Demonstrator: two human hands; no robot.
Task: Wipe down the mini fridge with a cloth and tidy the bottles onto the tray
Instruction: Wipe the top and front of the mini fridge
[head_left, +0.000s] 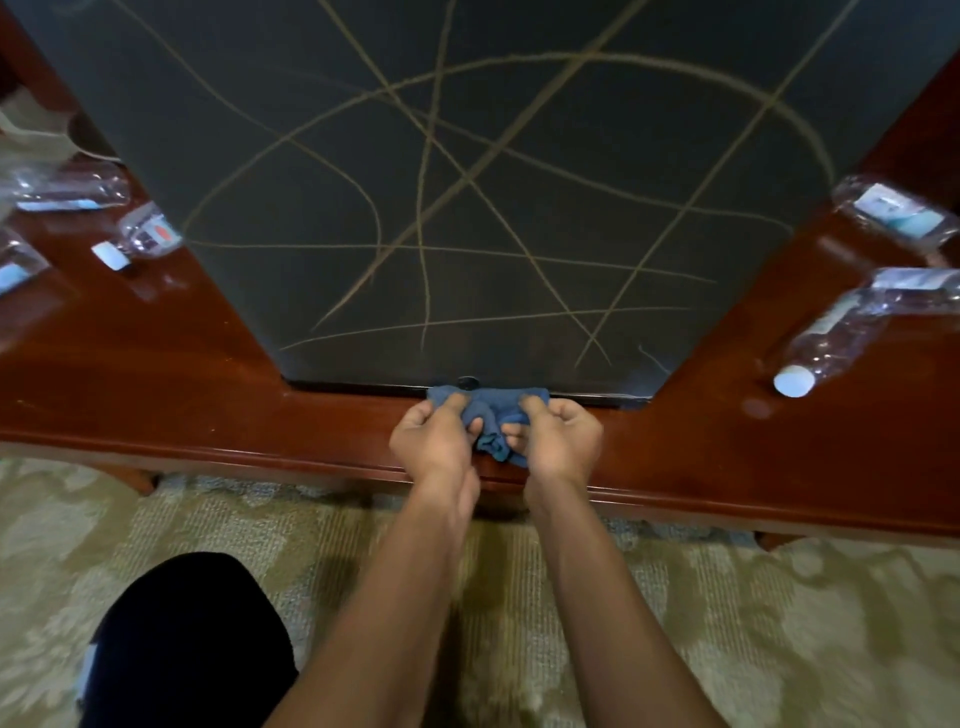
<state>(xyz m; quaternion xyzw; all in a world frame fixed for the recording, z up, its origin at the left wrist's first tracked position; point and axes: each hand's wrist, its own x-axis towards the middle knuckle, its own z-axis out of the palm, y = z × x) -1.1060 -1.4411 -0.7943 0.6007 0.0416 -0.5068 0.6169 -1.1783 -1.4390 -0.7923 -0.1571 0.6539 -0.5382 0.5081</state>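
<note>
A dark mini fridge stands on a red-brown wooden surface, its front crossed by thin tan scribble lines. At its bottom edge lies a crumpled blue cloth. My left hand and my right hand both pinch the cloth with curled fingers, side by side. Clear plastic water bottles lie on their sides around the fridge: several at the left, and on the right one nearer bottle with a white cap and one farther back. No tray is in view.
The wooden surface's front edge runs just under my wrists. Below it is patterned beige carpet. My dark-clothed knee shows at the lower left.
</note>
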